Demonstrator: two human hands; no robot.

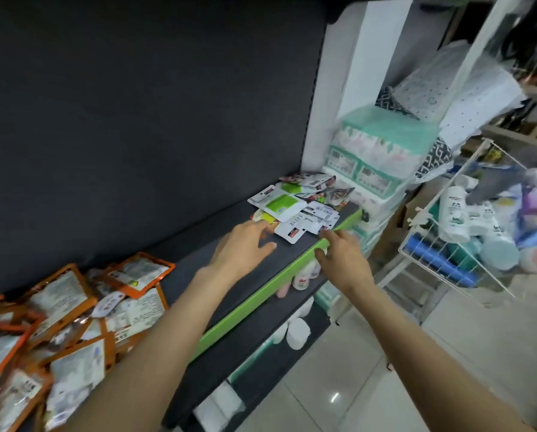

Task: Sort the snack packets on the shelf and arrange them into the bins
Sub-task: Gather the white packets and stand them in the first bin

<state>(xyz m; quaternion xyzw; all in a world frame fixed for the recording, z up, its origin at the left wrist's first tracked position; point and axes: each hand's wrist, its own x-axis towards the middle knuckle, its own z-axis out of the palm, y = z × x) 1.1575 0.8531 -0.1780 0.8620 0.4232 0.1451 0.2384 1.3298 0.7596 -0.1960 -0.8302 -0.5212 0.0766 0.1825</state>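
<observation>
A pile of white and green snack packets (295,204) lies at the far right end of the dark shelf (198,269). Several orange-edged packets (61,319) are heaped at the shelf's near left end. My left hand (245,244) is stretched over the shelf with fingers spread, its fingertips just short of the white pile and holding nothing. My right hand (342,254) hovers at the shelf's green front edge (261,294), fingers loosely bent, close to the nearest white packet (295,232). No bins show in this view.
Stacked tissue packs (376,157) stand right of the shelf. A white wire basket (454,244) with bottles and tubs sits further right. A lower shelf (261,332) holds white containers. Tiled floor (370,369) lies below.
</observation>
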